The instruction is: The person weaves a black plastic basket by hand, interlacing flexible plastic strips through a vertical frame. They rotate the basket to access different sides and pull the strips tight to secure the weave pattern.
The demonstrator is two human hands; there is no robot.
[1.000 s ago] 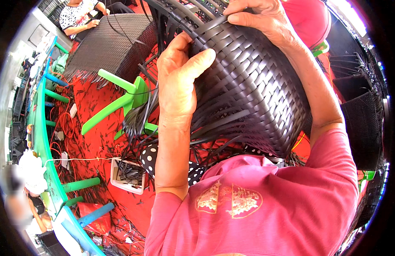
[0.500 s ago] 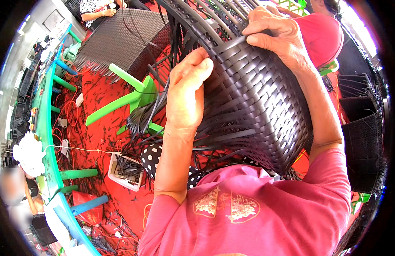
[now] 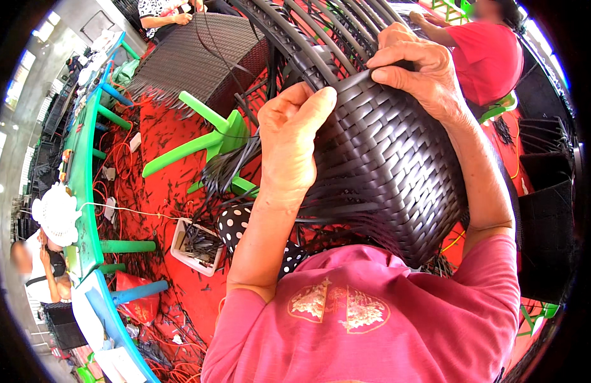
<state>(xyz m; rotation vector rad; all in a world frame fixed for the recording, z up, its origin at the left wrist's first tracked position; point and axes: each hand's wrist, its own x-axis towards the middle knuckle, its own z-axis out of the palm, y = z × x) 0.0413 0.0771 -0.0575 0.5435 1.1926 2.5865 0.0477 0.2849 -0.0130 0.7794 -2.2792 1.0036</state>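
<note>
I am watching the right hand pinching one flat, glossy, dark plastic-like strip between thumb and forefinger. This strip is crossing the top row of the curved, tightly woven dark panel, which is leaning in front of the person's chest. The left hand is keeping its thumb and fingers narrow around the thick, dark wrapped edge, but I cannot tell if it is holding anything more. Compared with the earlier view, its thumb is now coming closer to the strip's left end. I am judging from this that the strip is being controlled at both sides, while many loose dark strip ends are still hanging unwoven
</note>
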